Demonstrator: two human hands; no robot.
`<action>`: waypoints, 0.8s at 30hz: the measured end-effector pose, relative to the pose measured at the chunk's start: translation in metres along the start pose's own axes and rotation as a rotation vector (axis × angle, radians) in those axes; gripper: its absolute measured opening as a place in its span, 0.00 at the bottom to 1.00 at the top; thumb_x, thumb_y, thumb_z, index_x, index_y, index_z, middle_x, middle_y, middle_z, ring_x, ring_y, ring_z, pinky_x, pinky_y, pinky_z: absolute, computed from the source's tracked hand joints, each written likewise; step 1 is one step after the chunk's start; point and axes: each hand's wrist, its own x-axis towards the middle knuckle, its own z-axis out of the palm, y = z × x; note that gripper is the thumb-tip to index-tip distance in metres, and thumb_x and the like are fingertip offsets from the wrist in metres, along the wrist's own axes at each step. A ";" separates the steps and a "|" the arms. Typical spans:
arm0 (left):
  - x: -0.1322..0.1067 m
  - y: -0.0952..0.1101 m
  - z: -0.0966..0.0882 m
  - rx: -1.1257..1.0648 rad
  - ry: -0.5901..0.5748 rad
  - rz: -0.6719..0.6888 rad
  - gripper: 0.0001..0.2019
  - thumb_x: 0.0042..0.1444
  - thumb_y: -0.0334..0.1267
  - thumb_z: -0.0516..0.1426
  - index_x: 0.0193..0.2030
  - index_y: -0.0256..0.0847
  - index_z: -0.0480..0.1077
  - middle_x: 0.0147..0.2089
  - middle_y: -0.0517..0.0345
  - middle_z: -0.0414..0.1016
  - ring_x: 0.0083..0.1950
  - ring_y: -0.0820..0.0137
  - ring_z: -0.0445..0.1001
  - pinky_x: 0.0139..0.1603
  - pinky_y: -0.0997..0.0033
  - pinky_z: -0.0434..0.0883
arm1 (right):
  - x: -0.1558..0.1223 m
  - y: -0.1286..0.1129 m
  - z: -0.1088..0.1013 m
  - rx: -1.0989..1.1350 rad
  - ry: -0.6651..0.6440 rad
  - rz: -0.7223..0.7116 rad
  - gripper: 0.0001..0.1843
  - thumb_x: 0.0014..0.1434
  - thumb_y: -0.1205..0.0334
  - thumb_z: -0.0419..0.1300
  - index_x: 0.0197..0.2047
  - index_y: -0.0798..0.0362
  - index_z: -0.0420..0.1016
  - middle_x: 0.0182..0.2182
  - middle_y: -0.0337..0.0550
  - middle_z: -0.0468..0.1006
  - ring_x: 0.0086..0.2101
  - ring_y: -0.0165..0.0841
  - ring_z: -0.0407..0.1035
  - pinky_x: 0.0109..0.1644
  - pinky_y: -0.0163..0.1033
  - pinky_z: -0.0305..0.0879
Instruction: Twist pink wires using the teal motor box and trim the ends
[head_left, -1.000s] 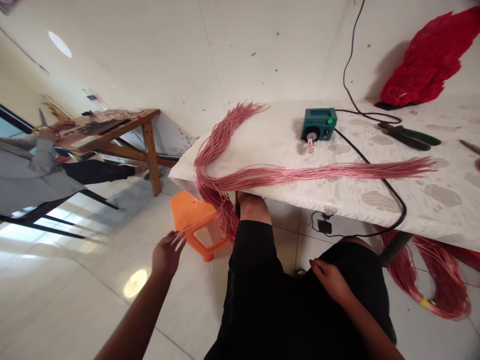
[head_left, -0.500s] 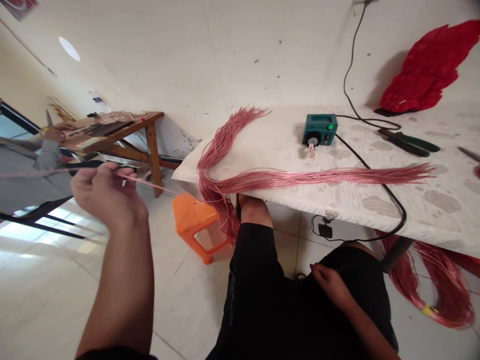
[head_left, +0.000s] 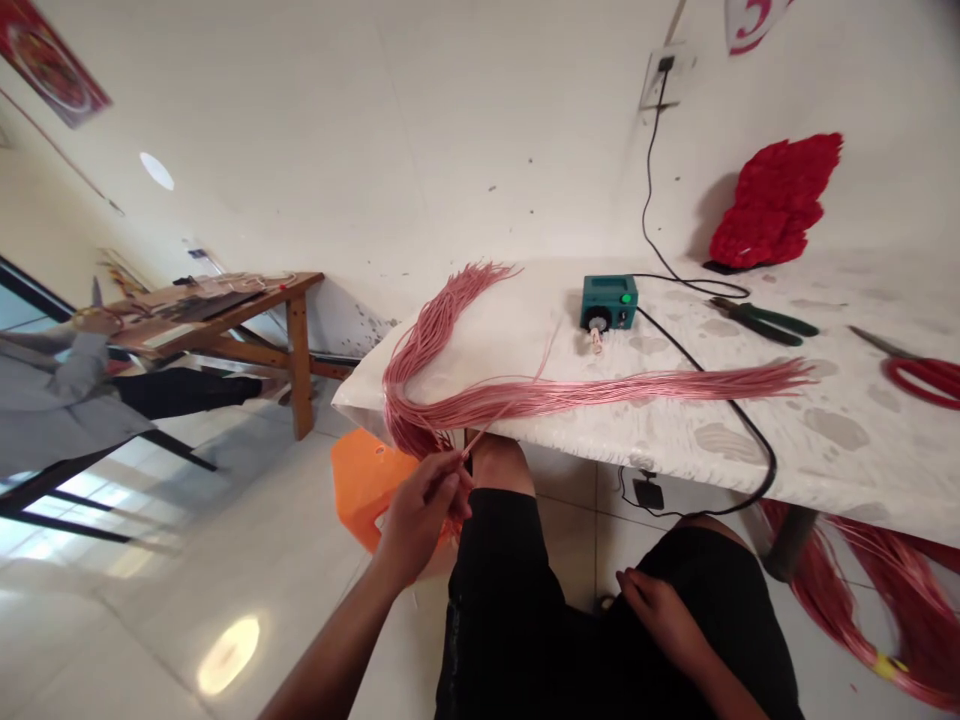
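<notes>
Pink wire strand (head_left: 487, 428) sits in the left hand (head_left: 431, 500), 7 o'clock in view; grip narrow, thumb and fingers pinching it. It runs toward 1 o'clock over the wire bundle (head_left: 600, 388), far end blurred short of the green-lit box (head_left: 609, 303). Bundle lies bent on the counter (head_left: 536, 300), bend at the 8 o'clock corner, part hanging past the edge by the orange stool (head_left: 360, 480). Right hand (head_left: 656, 605), 5 o'clock, rests on the thigh, fingers curled; can't tell if it's holding anything.

Risks, my read:
- Strand crosses loose wires, so a pull could snag neighbours and tangle the lot.
- Overhang at 8 o'clock: its weight plus a tug could drag the bundle off.
- Black cable (head_left: 771, 455) passes under the bundle and loops over the edge at 4 o'clock; a knee or moving wire catching it could shift the box.
- Pinch is slim; strand could slip.

Vs 0.5 s ago: left hand was out at 9 o'clock, strand stretched past the left border; now it's back beside the bend. View has swung too: more of the red-handled scissors (head_left: 922, 380) shows at 3. Right hand is unchanged.
</notes>
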 end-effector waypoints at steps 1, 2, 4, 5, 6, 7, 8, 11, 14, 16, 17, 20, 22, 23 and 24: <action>-0.003 -0.002 0.000 -0.002 -0.014 -0.004 0.11 0.59 0.39 0.58 0.47 0.39 0.72 0.34 0.57 0.77 0.25 0.71 0.76 0.24 0.70 0.72 | 0.001 0.000 0.001 0.000 0.005 0.002 0.27 0.65 0.38 0.46 0.24 0.50 0.63 0.21 0.38 0.71 0.26 0.34 0.66 0.34 0.38 0.60; -0.006 -0.003 -0.001 -0.006 -0.024 -0.008 0.11 0.59 0.40 0.58 0.47 0.39 0.72 0.34 0.57 0.77 0.25 0.70 0.76 0.24 0.70 0.72 | 0.001 0.000 0.002 -0.002 0.009 0.005 0.27 0.64 0.38 0.46 0.24 0.50 0.63 0.21 0.38 0.70 0.26 0.34 0.66 0.34 0.38 0.60; -0.008 -0.005 -0.003 -0.009 -0.025 -0.022 0.11 0.59 0.41 0.58 0.46 0.40 0.72 0.34 0.57 0.77 0.25 0.70 0.76 0.24 0.69 0.72 | 0.002 -0.001 0.003 -0.007 0.015 0.011 0.27 0.64 0.38 0.46 0.24 0.50 0.62 0.21 0.38 0.70 0.26 0.33 0.65 0.34 0.38 0.59; -0.009 -0.006 -0.005 -0.008 -0.022 -0.028 0.11 0.59 0.41 0.58 0.46 0.41 0.71 0.33 0.57 0.77 0.25 0.69 0.76 0.25 0.68 0.72 | 0.002 -0.002 0.003 -0.010 0.019 0.014 0.27 0.64 0.38 0.46 0.24 0.50 0.62 0.21 0.38 0.70 0.26 0.33 0.65 0.34 0.38 0.59; -0.009 -0.008 -0.006 -0.005 -0.020 -0.036 0.11 0.58 0.41 0.59 0.46 0.41 0.71 0.33 0.58 0.77 0.25 0.69 0.76 0.25 0.68 0.72 | 0.002 -0.003 0.003 -0.013 0.023 0.015 0.27 0.64 0.38 0.46 0.24 0.50 0.62 0.21 0.38 0.70 0.26 0.33 0.65 0.34 0.38 0.59; -0.008 -0.009 -0.007 -0.002 -0.017 -0.043 0.11 0.58 0.42 0.59 0.46 0.41 0.72 0.33 0.58 0.77 0.25 0.69 0.76 0.26 0.68 0.72 | 0.003 -0.003 0.003 -0.016 0.027 0.017 0.27 0.64 0.38 0.45 0.24 0.50 0.62 0.21 0.38 0.70 0.26 0.33 0.65 0.34 0.38 0.59; -0.008 -0.010 -0.007 -0.003 -0.014 -0.047 0.11 0.57 0.42 0.60 0.46 0.42 0.72 0.33 0.58 0.77 0.25 0.68 0.75 0.26 0.67 0.71 | 0.003 -0.004 0.003 -0.018 0.031 0.018 0.27 0.64 0.38 0.45 0.24 0.50 0.62 0.21 0.38 0.70 0.26 0.33 0.65 0.34 0.38 0.58; -0.008 -0.015 -0.008 -0.013 0.006 -0.045 0.11 0.56 0.42 0.61 0.46 0.43 0.73 0.33 0.57 0.78 0.25 0.68 0.75 0.25 0.67 0.71 | 0.004 -0.007 0.003 -0.019 0.039 0.017 0.27 0.64 0.38 0.45 0.24 0.50 0.61 0.21 0.39 0.70 0.26 0.33 0.65 0.34 0.38 0.58; -0.009 -0.018 -0.009 -0.009 0.015 -0.021 0.10 0.57 0.41 0.60 0.45 0.44 0.74 0.33 0.57 0.78 0.25 0.68 0.75 0.25 0.67 0.71 | 0.003 -0.009 0.002 -0.018 0.044 0.019 0.27 0.64 0.38 0.45 0.24 0.50 0.61 0.21 0.38 0.69 0.25 0.33 0.65 0.34 0.38 0.58; -0.009 -0.020 -0.009 -0.008 0.020 -0.008 0.10 0.58 0.41 0.60 0.45 0.44 0.74 0.32 0.58 0.78 0.25 0.68 0.74 0.25 0.67 0.70 | 0.003 -0.010 0.002 -0.018 0.046 0.020 0.27 0.64 0.38 0.45 0.23 0.50 0.60 0.20 0.38 0.69 0.25 0.33 0.64 0.34 0.38 0.58; -0.009 -0.021 -0.010 -0.011 0.029 -0.007 0.10 0.58 0.41 0.60 0.46 0.44 0.74 0.32 0.58 0.78 0.25 0.68 0.74 0.25 0.67 0.70 | 0.003 -0.011 0.002 -0.018 0.047 0.021 0.28 0.64 0.38 0.45 0.23 0.50 0.60 0.20 0.38 0.69 0.25 0.33 0.64 0.33 0.38 0.58; -0.008 -0.021 -0.010 -0.025 0.024 -0.033 0.11 0.56 0.41 0.62 0.46 0.44 0.75 0.32 0.57 0.78 0.25 0.68 0.74 0.25 0.67 0.71 | 0.003 -0.013 0.001 -0.018 0.058 0.025 0.28 0.64 0.37 0.45 0.23 0.50 0.61 0.20 0.38 0.69 0.25 0.33 0.64 0.34 0.38 0.59; -0.008 -0.018 -0.010 -0.038 0.016 -0.048 0.12 0.55 0.40 0.62 0.46 0.43 0.74 0.33 0.57 0.79 0.25 0.67 0.75 0.25 0.67 0.71 | 0.003 -0.013 0.001 -0.021 0.063 0.027 0.28 0.64 0.37 0.45 0.23 0.50 0.61 0.21 0.38 0.69 0.25 0.32 0.64 0.34 0.38 0.59; -0.008 -0.016 -0.009 -0.045 0.010 -0.053 0.12 0.55 0.40 0.63 0.46 0.43 0.74 0.32 0.57 0.79 0.25 0.67 0.75 0.26 0.66 0.71 | 0.003 -0.013 0.000 -0.023 0.063 0.029 0.28 0.64 0.36 0.45 0.23 0.50 0.61 0.20 0.37 0.69 0.25 0.32 0.64 0.34 0.37 0.60; -0.008 -0.013 -0.009 -0.056 0.005 -0.062 0.12 0.54 0.40 0.63 0.45 0.42 0.74 0.32 0.57 0.78 0.25 0.67 0.75 0.26 0.66 0.71 | 0.003 -0.012 0.000 -0.025 0.061 0.030 0.29 0.63 0.36 0.45 0.23 0.50 0.61 0.20 0.37 0.68 0.25 0.32 0.64 0.34 0.37 0.60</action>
